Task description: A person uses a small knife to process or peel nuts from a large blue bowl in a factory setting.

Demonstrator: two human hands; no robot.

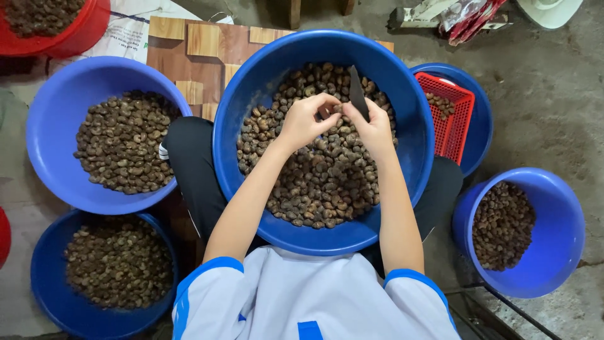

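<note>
The left hand (306,121) pinched one cashew nut (328,114) over the big blue basin (251,94) while the right hand (372,126) gripped a dark knife (356,93). Most work remained, I judged — that basin (and three others) sat heaped with unopened-looking nuts.

I cannot see what my left hand (306,119) pinches; its fingertips close over something too small to make out among the brown nuts (327,170). My right hand (375,126) covers the handle of the dark blade (357,91), so only the upper part shows. The big blue basin (251,94) hides most of my lap and legs. The red tub (75,28) at top left is cut off by the edge, as is the white hat (553,9) at top right. The red basket (450,113) hides part of the blue bowl (481,119) under it. The lowest blue basin (50,296) runs off the bottom.
</note>
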